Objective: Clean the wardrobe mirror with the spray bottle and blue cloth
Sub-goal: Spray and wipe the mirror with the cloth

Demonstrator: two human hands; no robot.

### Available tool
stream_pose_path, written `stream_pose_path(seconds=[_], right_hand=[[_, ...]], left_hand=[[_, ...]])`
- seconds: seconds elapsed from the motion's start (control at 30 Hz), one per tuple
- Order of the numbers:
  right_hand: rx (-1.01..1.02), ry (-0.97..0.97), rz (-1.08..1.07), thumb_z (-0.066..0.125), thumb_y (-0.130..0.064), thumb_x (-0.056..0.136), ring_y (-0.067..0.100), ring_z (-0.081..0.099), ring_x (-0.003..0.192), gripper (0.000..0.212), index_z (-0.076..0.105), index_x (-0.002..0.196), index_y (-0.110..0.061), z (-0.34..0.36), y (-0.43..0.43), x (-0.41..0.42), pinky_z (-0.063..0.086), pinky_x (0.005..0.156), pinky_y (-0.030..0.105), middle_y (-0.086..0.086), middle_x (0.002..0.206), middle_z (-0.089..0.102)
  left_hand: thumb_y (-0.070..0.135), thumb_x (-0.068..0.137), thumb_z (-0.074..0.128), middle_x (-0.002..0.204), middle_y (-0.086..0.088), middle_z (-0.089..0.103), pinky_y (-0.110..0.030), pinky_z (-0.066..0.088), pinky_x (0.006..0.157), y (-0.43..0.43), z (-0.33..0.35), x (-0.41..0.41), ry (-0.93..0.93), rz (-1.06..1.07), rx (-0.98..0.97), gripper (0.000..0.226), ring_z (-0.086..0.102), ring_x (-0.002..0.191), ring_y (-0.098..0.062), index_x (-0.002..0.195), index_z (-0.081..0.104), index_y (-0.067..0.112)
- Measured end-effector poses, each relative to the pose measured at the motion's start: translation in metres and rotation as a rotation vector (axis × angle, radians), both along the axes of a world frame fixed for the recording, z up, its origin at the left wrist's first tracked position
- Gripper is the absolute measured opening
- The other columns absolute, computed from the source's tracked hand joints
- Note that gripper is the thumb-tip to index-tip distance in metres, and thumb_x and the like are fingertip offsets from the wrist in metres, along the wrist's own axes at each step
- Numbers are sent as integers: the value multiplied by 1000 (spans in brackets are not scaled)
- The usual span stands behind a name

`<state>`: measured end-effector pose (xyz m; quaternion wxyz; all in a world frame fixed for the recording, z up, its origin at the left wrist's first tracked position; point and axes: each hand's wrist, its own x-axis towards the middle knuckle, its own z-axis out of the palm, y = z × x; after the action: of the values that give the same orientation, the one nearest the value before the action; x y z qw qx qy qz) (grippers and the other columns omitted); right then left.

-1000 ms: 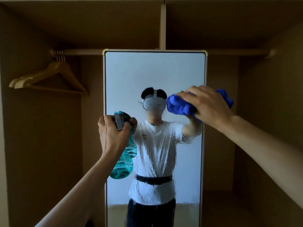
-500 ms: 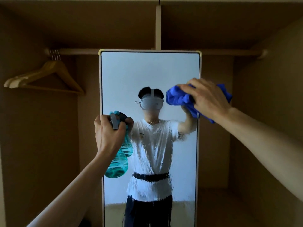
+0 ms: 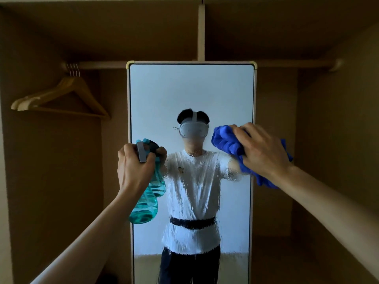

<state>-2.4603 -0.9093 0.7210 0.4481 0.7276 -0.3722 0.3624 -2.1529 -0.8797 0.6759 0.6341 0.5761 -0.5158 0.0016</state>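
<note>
Blue cloth on mirror, bottle raised at its left edge

Right hand grips bunched cloth, fingers curled over it, and looks to press it to the mirror near the right edge at mid-height; a cloth end hangs below the wrist, past the frame. Left hand is wrapped round the neck of the teal bottle just under the grey spray head, nozzle toward the glass, base tilted back toward the person, just in front of the mirror's left edge. Glass is wet and streaky across the lower half. Mirror stands upright mid-wardrobe under the rail. Wooden hangers hang on the rail at left, well apart from both hands
</note>
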Motion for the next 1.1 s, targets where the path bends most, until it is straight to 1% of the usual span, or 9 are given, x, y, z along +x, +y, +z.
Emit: stream_pose_path(seconds=[0.1, 0.2, 0.3, 0.43, 0.6, 0.73, 0.87, 1.0, 1.1], right_hand=[[21, -88, -49, 71, -14, 80, 31, 63, 78, 53, 52, 129, -9, 0, 1, 3, 49, 46, 35, 10, 100, 60], [67, -325, -98, 61, -13, 87, 37, 63, 72, 49, 46, 134, -9, 10, 3, 9, 43, 51, 34, 14, 111, 61], [48, -496, -157, 58, -9, 87, 42, 63, 75, 45, 46, 130, -3, 22, 3, 11, 37, 56, 36, 20, 110, 61], [28, -599, -168, 58, -9, 88, 42, 62, 74, 41, 45, 126, 0, 26, 1, 20, 37, 56, 35, 21, 103, 60], [19, -645, -168, 57, -8, 87, 40, 62, 81, 45, 44, 130, -1, 23, -4, 32, 39, 59, 35, 20, 110, 57], [21, -640, -177, 59, -9, 88, 41, 62, 84, 46, 44, 130, 0, 26, -2, 40, 40, 60, 35, 21, 113, 57], [26, -602, -153, 58, -11, 92, 36, 62, 84, 45, 45, 133, 0, 29, 5, 65, 33, 60, 32, 20, 117, 56], [43, -514, -81, 58, -11, 91, 40, 63, 82, 45, 43, 132, -2, 32, 4, 108, 38, 58, 35, 19, 111, 54], [59, -484, -56, 54, -11, 92, 39, 62, 83, 45, 43, 135, -2, 34, 5, 143, 35, 58, 35, 18, 111, 53]], left_hand=[[38, 89, 59, 115, -11, 52, -50, 51, 85, 1, 4, 5, 28, -6, -3, 37, 53, 93, -29, 113, 48, 11], [33, 93, 61, 113, -12, 52, -53, 52, 88, 3, 9, 9, 47, -16, -4, 34, 53, 93, -30, 115, 47, 11], [44, 82, 55, 111, -10, 52, -56, 53, 90, 7, 13, 8, 60, -46, -11, 46, 55, 95, -31, 115, 47, 13], [48, 76, 51, 109, -9, 53, -56, 53, 90, 10, 18, 10, 94, -50, -7, 50, 57, 96, -33, 114, 47, 15], [49, 76, 47, 107, -8, 54, -45, 46, 82, 13, 18, 15, 81, -56, -5, 51, 54, 94, -31, 112, 47, 13], [47, 76, 48, 105, -8, 59, -54, 52, 89, 15, 18, 19, 100, -68, -10, 45, 60, 94, -33, 108, 49, 15], [46, 75, 49, 104, -8, 62, -55, 54, 87, 18, 17, 24, 103, -111, -6, 42, 62, 93, -33, 106, 48, 18], [44, 75, 51, 98, -5, 62, -60, 56, 84, 20, 16, 32, 119, -165, 12, 37, 64, 90, -33, 103, 47, 20], [42, 75, 52, 96, -2, 62, -57, 57, 83, 23, 17, 37, 139, -195, 25, 41, 64, 89, -31, 107, 47, 18]])
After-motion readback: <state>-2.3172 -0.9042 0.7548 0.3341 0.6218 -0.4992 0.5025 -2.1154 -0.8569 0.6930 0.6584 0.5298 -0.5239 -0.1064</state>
